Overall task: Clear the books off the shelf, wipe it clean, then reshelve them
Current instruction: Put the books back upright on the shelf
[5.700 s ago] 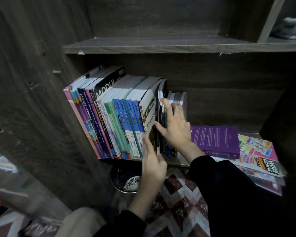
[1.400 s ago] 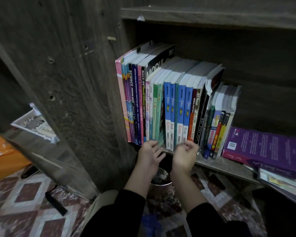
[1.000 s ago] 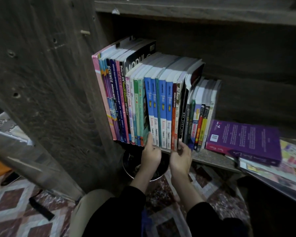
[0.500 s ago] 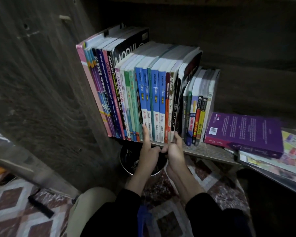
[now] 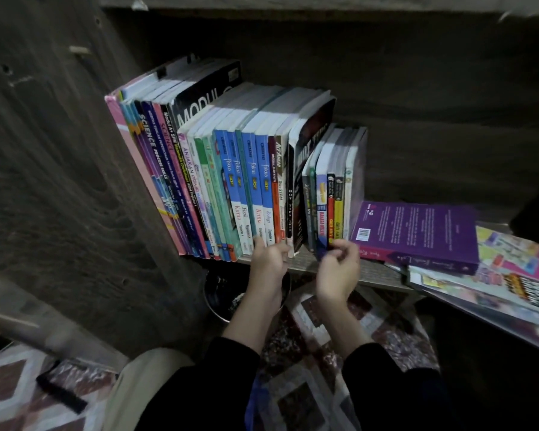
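**Both hands at foot of book row; books on shelf**

L hand (image 5: 269, 265) reaches up to the shelf (image 5: 377, 273) edge. Its fingertips touch the btm ends of the blue spines (image 5: 255, 181), thumb out toward the R hand (image 5: 338, 272). Grip or just touch: can't tell. R hand sits just beside it, fingers curled at the foot of the short books (image 5: 332, 200). It's blurred, so can't tell if it pinches one. Tall books (image 5: 175, 169) stand above & left of L hand, leaning left vs. the side panel (image 5: 59, 181). Right of R hand a purple book (image 5: 417, 231) lies flat on a stack of colourful mags (image 5: 517, 275). Below the hands: dark bowl (image 5: 215, 298) under the shelf, patterned mat (image 5: 308, 405).
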{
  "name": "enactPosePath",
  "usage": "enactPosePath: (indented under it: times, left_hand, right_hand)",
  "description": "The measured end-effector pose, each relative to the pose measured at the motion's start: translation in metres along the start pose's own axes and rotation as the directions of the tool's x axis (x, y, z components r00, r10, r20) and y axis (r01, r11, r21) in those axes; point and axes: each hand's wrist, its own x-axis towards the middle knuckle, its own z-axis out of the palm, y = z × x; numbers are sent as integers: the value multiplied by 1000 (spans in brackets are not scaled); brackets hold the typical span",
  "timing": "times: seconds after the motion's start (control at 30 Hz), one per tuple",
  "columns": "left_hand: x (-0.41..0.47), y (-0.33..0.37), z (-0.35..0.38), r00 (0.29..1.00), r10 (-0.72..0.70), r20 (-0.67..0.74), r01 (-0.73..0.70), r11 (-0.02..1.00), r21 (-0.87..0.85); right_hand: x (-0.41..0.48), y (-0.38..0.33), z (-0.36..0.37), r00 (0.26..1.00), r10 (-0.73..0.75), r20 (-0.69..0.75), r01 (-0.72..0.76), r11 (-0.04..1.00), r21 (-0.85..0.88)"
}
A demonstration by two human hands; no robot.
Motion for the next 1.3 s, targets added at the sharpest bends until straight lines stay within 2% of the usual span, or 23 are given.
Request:
enactPosePath:
  times: [0.07, 0.13, 0.27, 0.37, 0.43, 0.5, 0.57, 0.67, 0.8, 0.87, 0.9, 0.97, 1.03, 1.1, 1.2, 1.23, 1.3]
  left_hand:
    - [-4, -4, 6, 1000, -18, 15, 18, 1000, 23]
    - [-9, -7, 13, 998, 2, 64, -10, 993, 120]
    - [-5, -11, 21, 968, 157, 196, -216, 919, 331]
    - [0, -10, 28, 930, 214, 300, -317, 880, 355]
    - [1, -13, 32, 923, 235, 304, -343, 861, 375]
    - [-2, -17, 38, 922, 257, 289, -359, 846, 393]
    - [-8, -16, 41, 920, 279, 277, -383, 795, 471]
    - [-13, -13, 43, 914, 296, 279, -403, 750, 525]
    - [-10, -14, 42, 918, 277, 283, -386, 783, 488]
    - [-10, -18, 40, 910, 303, 284, -403, 811, 425]
    - [-12, -18, 39, 911, 307, 275, -399, 824, 401]
    - [-18, -20, 39, 922, 305, 239, -378, 843, 383]
    - [-22, -21, 42, 926, 310, 215, -371, 850, 373]
    - [-28, -22, 47, 927, 297, 231, -367, 848, 383]
    - [-34, -22, 54, 925, 279, 259, -363, 849, 383]
    - [-35, -22, 56, 925, 277, 258, -360, 854, 376]
    - [-38, -21, 60, 926, 283, 251, -361, 860, 360]
  right_hand:
    - [22, -13, -6, 996, -60, -62, 62, 998, 34]
    - [53, -26, -6, 999, -25, 47, 20, 995, 97]
    - [113, -35, 6, 929, 127, 347, -134, 991, -3]
    - [168, 5, 30, 891, 213, 400, -209, 976, -55]
    - [187, 35, 42, 859, 268, 437, -278, 960, -42]
    - [182, 42, 49, 827, 264, 497, -310, 951, 11]
    - [153, 18, 48, 825, 206, 526, -283, 957, 68]
    - [130, -6, 45, 857, 136, 498, -212, 972, 100]
    - [136, -5, 45, 849, 137, 511, -170, 985, 20]
    - [120, -27, 27, 860, 116, 496, -123, 992, -20]
    - [107, -42, 13, 889, 66, 453, -49, 998, -48]
    - [99, -55, -14, 963, -88, 253, 133, 977, -167]
    - [103, -59, -50, 961, -275, 33, 266, 880, -394]
    - [113, -58, -84, 935, -335, -115, 220, 803, -554]
    - [133, -52, -127, 967, -110, -232, -61, 780, -623]
    - [140, -50, -136, 977, -6, -215, -125, 799, -589]
    - [150, -46, -144, 980, 186, -66, -197, 897, -395]
